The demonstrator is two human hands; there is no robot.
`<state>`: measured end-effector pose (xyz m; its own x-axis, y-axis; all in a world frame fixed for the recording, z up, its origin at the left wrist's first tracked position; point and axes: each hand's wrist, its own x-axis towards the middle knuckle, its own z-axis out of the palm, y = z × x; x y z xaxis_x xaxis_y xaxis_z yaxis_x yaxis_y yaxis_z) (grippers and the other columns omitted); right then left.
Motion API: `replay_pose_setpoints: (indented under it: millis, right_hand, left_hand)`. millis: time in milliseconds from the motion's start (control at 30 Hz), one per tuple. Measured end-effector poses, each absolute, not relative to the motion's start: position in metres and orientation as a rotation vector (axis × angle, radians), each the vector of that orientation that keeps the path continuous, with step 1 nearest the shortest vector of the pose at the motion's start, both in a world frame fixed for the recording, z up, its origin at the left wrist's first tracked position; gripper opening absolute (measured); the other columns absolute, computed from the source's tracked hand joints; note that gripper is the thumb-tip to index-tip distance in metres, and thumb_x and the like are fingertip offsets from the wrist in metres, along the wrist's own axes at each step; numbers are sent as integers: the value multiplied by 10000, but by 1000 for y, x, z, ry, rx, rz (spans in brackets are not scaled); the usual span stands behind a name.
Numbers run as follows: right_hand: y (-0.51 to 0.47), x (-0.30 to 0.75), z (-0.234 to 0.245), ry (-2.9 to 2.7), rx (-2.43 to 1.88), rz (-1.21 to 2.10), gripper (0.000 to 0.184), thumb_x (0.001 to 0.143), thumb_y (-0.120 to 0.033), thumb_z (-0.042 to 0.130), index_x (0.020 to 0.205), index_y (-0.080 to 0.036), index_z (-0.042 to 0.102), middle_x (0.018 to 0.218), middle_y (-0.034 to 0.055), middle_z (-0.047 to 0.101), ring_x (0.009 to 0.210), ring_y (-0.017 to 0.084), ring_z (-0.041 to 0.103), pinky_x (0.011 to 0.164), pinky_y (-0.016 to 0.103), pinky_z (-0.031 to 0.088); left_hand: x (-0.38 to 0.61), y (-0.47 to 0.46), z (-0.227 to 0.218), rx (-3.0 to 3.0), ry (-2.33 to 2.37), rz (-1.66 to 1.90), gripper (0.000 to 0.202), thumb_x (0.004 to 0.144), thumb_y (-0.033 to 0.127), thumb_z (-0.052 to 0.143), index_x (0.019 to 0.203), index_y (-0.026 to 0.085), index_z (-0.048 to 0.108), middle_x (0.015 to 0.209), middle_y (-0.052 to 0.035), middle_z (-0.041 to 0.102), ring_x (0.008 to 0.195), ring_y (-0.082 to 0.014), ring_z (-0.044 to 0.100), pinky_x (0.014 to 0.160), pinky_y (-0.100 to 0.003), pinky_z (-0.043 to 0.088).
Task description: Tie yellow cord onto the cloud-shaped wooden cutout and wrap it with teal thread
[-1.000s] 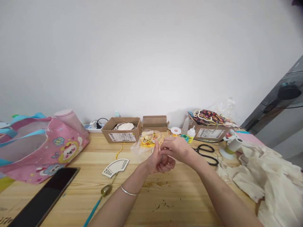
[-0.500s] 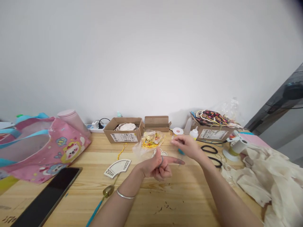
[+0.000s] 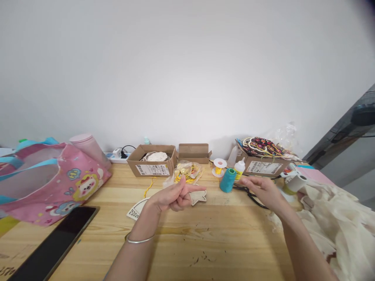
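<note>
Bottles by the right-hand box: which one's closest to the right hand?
The white bottle with the yellow label, just past the fingertips of the right hand. The other bottle looks plain and stands farther back.

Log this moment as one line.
Left hand: at pale cutout, hold unclear | Right hand: near scissors, hold unclear | Between hands: teal thread spool, upright

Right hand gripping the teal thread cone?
No, the teal thread cone stands on the table, with a visible gap between it and the right hand.
</note>
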<state>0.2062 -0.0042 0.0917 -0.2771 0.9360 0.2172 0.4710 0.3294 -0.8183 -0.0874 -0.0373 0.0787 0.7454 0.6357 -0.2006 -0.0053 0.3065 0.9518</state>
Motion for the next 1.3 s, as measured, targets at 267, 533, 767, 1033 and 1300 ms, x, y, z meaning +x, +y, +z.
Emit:
replay_pose_setpoints:
  millis: [267,533,767,1033,1300]
  right_hand:
    - [-35,130,74,-1370,-929,1070,402,735,-418,537,1092,-237,496,1172,70,510,1033,185,496,851,327,396]
    - [-33,105,64,-2136,-679,1280,453,784,-516,397,780,-141,651,551,4,531,479,84,413,478,212,333]
    - [-18,119,107,-2320,-662,429,237,808,-327,472,817,-215,680,576,10,513,551,93,440,501,202,300]
    - [-11,107,104,-2262,-649,592,200,772,-329,522,751,-205,678,617,10,546,561,93,460,506,203,330]
    - [-13,93,78,-2047,-685,1402,218,732,-323,521,670,-151,640,595,-3,576,536,94,482,503,206,379]
  left_hand:
    - [-75,-37,78,1127,521,435,927,684,675,-20,1228,42,383,410,108,150,321,-39,32,273,-138,49]
    - [-74,-33,72,1029,551,682,887,659,704,-3,1132,98,438,407,115,149,348,-41,2,291,-139,51]
    - [-58,-37,63,1213,426,461,709,686,709,173,987,130,451,448,113,164,359,-38,28,303,-152,33]
    - [-46,-48,74,1340,410,298,269,663,315,553,871,187,442,410,115,287,361,-41,158,357,-174,127]
    - [-51,-50,74,1241,184,342,700,506,645,581,934,93,541,398,114,227,343,-30,112,357,-195,74]
